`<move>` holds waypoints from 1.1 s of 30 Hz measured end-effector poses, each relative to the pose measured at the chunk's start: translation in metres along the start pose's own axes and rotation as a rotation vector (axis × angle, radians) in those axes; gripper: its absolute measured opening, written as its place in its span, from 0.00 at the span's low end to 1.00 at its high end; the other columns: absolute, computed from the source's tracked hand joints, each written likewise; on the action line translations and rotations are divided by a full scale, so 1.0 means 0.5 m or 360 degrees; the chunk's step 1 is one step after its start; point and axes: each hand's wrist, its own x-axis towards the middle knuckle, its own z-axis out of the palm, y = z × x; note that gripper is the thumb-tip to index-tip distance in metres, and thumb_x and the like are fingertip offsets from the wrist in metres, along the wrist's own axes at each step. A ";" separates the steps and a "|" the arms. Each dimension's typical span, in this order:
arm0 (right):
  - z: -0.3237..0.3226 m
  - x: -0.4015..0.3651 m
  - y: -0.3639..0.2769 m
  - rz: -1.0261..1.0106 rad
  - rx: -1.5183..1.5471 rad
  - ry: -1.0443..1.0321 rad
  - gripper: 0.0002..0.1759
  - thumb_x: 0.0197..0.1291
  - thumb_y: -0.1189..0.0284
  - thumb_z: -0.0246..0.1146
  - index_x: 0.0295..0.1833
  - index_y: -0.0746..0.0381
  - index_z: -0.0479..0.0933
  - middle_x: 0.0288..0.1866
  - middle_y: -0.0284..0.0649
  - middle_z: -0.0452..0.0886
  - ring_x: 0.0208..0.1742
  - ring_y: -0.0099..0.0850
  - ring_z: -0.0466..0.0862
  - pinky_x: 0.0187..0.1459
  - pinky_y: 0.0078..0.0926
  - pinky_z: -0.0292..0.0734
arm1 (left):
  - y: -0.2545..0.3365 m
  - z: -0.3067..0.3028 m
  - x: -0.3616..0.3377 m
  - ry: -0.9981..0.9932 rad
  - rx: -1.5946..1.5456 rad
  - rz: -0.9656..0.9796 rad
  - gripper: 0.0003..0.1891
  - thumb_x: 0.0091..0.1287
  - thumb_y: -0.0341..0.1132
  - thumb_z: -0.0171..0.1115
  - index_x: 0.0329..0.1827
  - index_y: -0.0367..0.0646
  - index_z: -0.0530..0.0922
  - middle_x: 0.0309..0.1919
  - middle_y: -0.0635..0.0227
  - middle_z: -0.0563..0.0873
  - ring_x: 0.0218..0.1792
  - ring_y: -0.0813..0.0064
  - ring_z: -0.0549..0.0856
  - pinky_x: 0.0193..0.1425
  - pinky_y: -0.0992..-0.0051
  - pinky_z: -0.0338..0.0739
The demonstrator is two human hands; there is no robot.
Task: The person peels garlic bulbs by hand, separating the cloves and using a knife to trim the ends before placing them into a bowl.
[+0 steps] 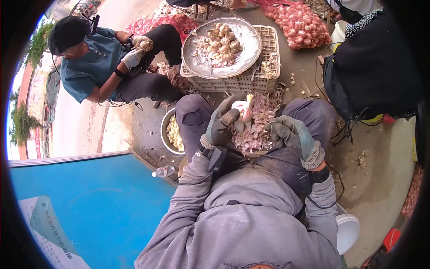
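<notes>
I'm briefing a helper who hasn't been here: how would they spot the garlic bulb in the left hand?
Find the wide metal basin on the plastic crate. Below it in the view, the gloved left hand holds the garlic bulb beside a heap of purplish skins. It looks paler and pinker than the tan bulbs in the basin.

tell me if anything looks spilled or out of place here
Small pale scraps lie scattered on the grey concrete floor at right and beside the off-white plastic crate; they look spilled, being outside the heap of pinkish garlic skins between the knees.
</notes>
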 end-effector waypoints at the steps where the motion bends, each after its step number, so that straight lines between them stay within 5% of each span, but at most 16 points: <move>1: 0.005 0.007 0.000 0.0003 0.0006 0.0004 0.21 0.77 0.59 0.63 0.58 0.67 0.82 0.44 0.31 0.84 0.36 0.18 0.79 0.40 0.18 0.78 | -0.005 -0.007 0.002 -0.0033 0.0125 0.0003 0.30 0.74 0.38 0.58 0.76 0.34 0.67 0.51 0.61 0.85 0.46 0.72 0.85 0.50 0.73 0.80; 3: 0.018 0.022 0.001 0.0066 0.0182 0.0022 0.20 0.76 0.59 0.64 0.54 0.68 0.84 0.41 0.32 0.84 0.36 0.21 0.79 0.40 0.21 0.78 | -0.001 0.003 -0.001 -0.0084 0.0168 -0.0074 0.27 0.75 0.36 0.55 0.75 0.34 0.70 0.59 0.61 0.83 0.55 0.74 0.83 0.60 0.73 0.77; 10: 0.028 0.049 0.035 -0.0200 -0.0174 0.0140 0.20 0.76 0.61 0.63 0.54 0.69 0.83 0.36 0.34 0.84 0.37 0.21 0.80 0.42 0.23 0.78 | -0.008 0.005 -0.005 -0.0154 0.0062 -0.0132 0.26 0.76 0.34 0.54 0.75 0.34 0.70 0.59 0.60 0.83 0.57 0.72 0.83 0.65 0.71 0.76; 16: 0.021 0.046 0.036 -0.0077 -0.0238 0.0054 0.24 0.76 0.56 0.63 0.59 0.68 0.80 0.38 0.25 0.81 0.37 0.15 0.77 0.40 0.15 0.74 | -0.021 -0.001 -0.001 -0.0150 0.0084 -0.0146 0.26 0.75 0.35 0.55 0.74 0.33 0.71 0.62 0.60 0.83 0.60 0.71 0.82 0.69 0.71 0.74; 19: 0.017 0.044 0.026 0.0002 -0.0180 -0.0024 0.25 0.76 0.53 0.63 0.59 0.67 0.80 0.37 0.25 0.81 0.37 0.14 0.77 0.39 0.15 0.74 | -0.023 -0.005 0.002 -0.0137 0.0082 -0.0143 0.30 0.74 0.39 0.58 0.76 0.32 0.67 0.59 0.57 0.84 0.56 0.68 0.84 0.61 0.68 0.79; 21: 0.012 0.051 0.034 0.0023 -0.0180 -0.0061 0.25 0.76 0.53 0.63 0.58 0.66 0.81 0.37 0.25 0.80 0.37 0.14 0.76 0.38 0.15 0.73 | -0.014 -0.005 -0.002 -0.0205 0.0152 -0.0193 0.28 0.75 0.36 0.56 0.75 0.33 0.70 0.63 0.60 0.82 0.62 0.72 0.81 0.70 0.70 0.72; 26: 0.023 0.055 0.020 0.0058 -0.0155 -0.0106 0.25 0.76 0.52 0.63 0.57 0.65 0.81 0.37 0.25 0.81 0.34 0.13 0.75 0.34 0.13 0.71 | -0.032 -0.010 -0.001 -0.0255 -0.0053 -0.0232 0.28 0.75 0.36 0.58 0.76 0.32 0.69 0.64 0.61 0.82 0.63 0.72 0.80 0.71 0.70 0.72; 30: 0.045 0.060 0.005 0.0141 -0.0025 -0.0041 0.21 0.77 0.58 0.62 0.50 0.68 0.86 0.36 0.31 0.86 0.34 0.17 0.80 0.37 0.16 0.75 | -0.030 -0.012 -0.002 -0.0230 0.0241 -0.0270 0.30 0.75 0.37 0.60 0.77 0.32 0.68 0.66 0.61 0.81 0.64 0.71 0.80 0.71 0.70 0.72; 33: 0.033 0.059 0.019 0.0329 0.0339 -0.0087 0.15 0.74 0.65 0.65 0.49 0.69 0.85 0.34 0.35 0.86 0.33 0.19 0.83 0.31 0.19 0.76 | -0.016 -0.010 -0.003 -0.0305 0.0306 -0.0353 0.30 0.76 0.40 0.60 0.77 0.33 0.69 0.66 0.62 0.80 0.65 0.72 0.79 0.72 0.70 0.70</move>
